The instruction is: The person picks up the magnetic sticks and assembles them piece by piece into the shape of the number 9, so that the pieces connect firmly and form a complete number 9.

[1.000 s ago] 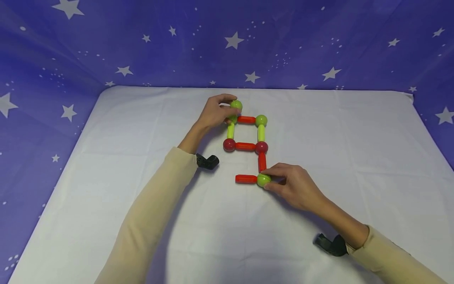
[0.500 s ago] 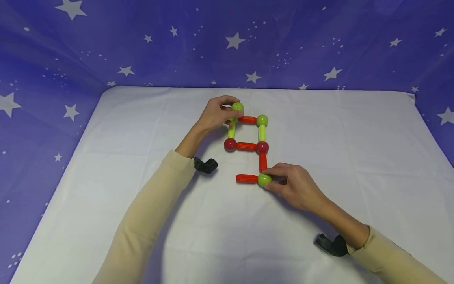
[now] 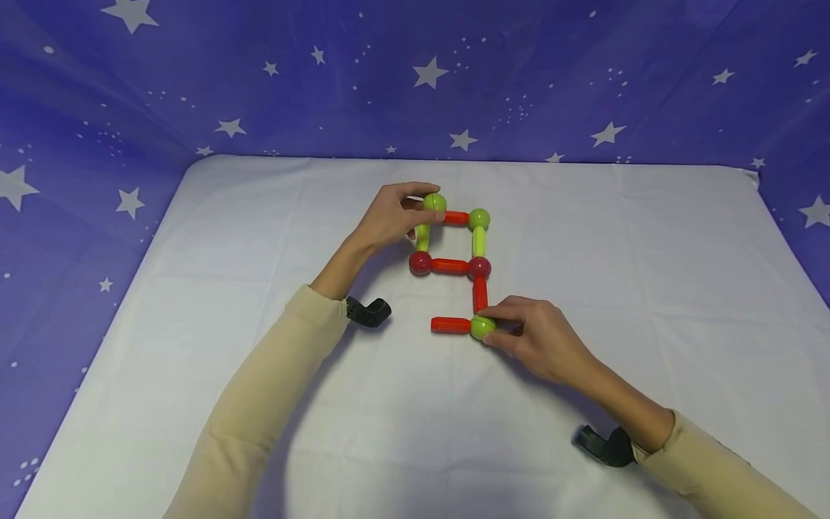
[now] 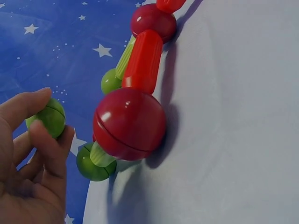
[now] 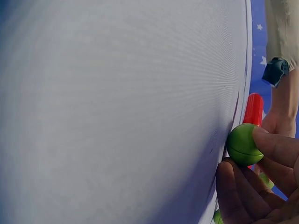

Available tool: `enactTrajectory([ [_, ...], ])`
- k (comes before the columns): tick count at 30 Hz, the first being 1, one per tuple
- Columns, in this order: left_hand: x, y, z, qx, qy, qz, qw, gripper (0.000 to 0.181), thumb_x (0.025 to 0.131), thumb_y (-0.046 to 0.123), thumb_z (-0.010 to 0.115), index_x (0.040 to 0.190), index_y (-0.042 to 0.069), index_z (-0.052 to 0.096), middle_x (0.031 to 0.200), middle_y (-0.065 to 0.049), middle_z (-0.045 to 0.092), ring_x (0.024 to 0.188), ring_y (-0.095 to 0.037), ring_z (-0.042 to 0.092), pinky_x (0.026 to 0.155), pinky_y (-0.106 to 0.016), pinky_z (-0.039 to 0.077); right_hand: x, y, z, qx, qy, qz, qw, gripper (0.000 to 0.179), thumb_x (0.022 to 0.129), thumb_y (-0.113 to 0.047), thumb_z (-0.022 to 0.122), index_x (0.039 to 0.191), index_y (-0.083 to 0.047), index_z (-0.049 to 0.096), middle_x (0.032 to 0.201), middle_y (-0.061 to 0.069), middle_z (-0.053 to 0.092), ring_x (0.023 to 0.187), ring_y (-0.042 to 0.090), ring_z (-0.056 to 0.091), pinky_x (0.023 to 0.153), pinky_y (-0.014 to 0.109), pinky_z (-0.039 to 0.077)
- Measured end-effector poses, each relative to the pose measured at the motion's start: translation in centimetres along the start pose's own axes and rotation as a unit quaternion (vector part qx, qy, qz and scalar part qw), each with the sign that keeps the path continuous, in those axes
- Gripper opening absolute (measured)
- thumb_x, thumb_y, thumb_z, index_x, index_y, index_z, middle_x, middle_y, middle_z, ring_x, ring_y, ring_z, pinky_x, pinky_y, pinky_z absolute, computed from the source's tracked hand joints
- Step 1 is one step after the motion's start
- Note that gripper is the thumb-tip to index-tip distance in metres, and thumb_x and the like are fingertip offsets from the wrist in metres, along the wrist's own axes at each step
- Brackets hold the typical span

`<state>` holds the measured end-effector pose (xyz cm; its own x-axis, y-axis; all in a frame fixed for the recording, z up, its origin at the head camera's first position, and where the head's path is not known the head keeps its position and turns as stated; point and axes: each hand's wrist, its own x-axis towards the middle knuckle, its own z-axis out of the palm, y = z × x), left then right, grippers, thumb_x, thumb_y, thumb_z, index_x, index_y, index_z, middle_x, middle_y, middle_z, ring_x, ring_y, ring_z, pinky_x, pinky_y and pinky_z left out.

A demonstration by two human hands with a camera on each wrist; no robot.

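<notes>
My left hand (image 3: pixel 390 218) pinches a loose green ball (image 4: pixel 49 119) between thumb and fingers. In the left wrist view this ball is apart from the green corner ball (image 4: pixel 96 163) of the frame; in the head view it overlaps that corner. The frame is a square of red and light green rods with green and dark red balls, such as the near-left red ball (image 3: pixel 420 262). From its near-right ball (image 3: pixel 479 267) a red rod (image 3: pixel 480 295) runs down to another green ball (image 3: pixel 482 328), gripped by my right hand (image 3: pixel 541 339). A second red rod (image 3: pixel 450 325) sticks out leftward from it.
White cloth (image 3: pixel 363 432) covers the table, with a blue star-printed backdrop (image 3: pixel 363 108) along its far edge and sides. Black wrist-worn devices, one at the left cuff (image 3: pixel 368 312) and one at the right cuff (image 3: pixel 605 447), jut out over the cloth.
My left hand has come slightly toward me with its green ball, which now covers the far-left corner ball in the head view. The right hand keeps its place.
</notes>
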<state>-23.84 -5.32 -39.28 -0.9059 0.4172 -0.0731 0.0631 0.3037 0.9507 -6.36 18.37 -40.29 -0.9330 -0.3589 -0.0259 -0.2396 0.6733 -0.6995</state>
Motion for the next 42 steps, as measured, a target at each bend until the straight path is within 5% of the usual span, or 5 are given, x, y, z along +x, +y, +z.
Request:
enactTrajectory([
  [10,-0.9,-0.4,-0.3,0.017,-0.001,0.006,0.9998,0.046,0.087,0.026,0.078,0.129,0.011,0.065,0.116,-0.006,0.064,0.093,-0.018,0.062,0.058,-0.039,0.051,0.1,-0.1,0.0,-0.003,0.001,0.0,1.0,0.032,0.081,-0.006,0.081,0.112,-0.007,0.075,0.098,-0.003,0.07,0.082,0.013,0.061,0.073,0.031,0.053],
  [32,-2.3,-1.1,-0.5,-0.027,-0.024,0.015,0.9992,0.043,0.084,0.014,0.078,0.125,0.006,0.065,0.116,-0.009,0.064,0.099,-0.024,0.062,0.07,-0.04,0.057,0.0,0.0,-0.1,-0.003,-0.001,0.005,1.0,0.032,0.08,-0.006,0.081,0.112,-0.008,0.075,0.097,-0.004,0.07,0.081,0.012,0.061,0.073,0.03,0.054],
  [42,-3.2,-1.4,-0.8,-0.005,-0.043,0.012,0.999,0.044,0.085,0.014,0.078,0.127,0.008,0.065,0.121,-0.008,0.06,0.099,-0.023,0.062,0.064,-0.041,0.056,0.0,0.1,-0.1,-0.001,-0.002,0.003,1.0,0.032,0.081,-0.007,0.081,0.113,-0.008,0.075,0.099,-0.004,0.07,0.083,0.012,0.061,0.073,0.032,0.053],
])
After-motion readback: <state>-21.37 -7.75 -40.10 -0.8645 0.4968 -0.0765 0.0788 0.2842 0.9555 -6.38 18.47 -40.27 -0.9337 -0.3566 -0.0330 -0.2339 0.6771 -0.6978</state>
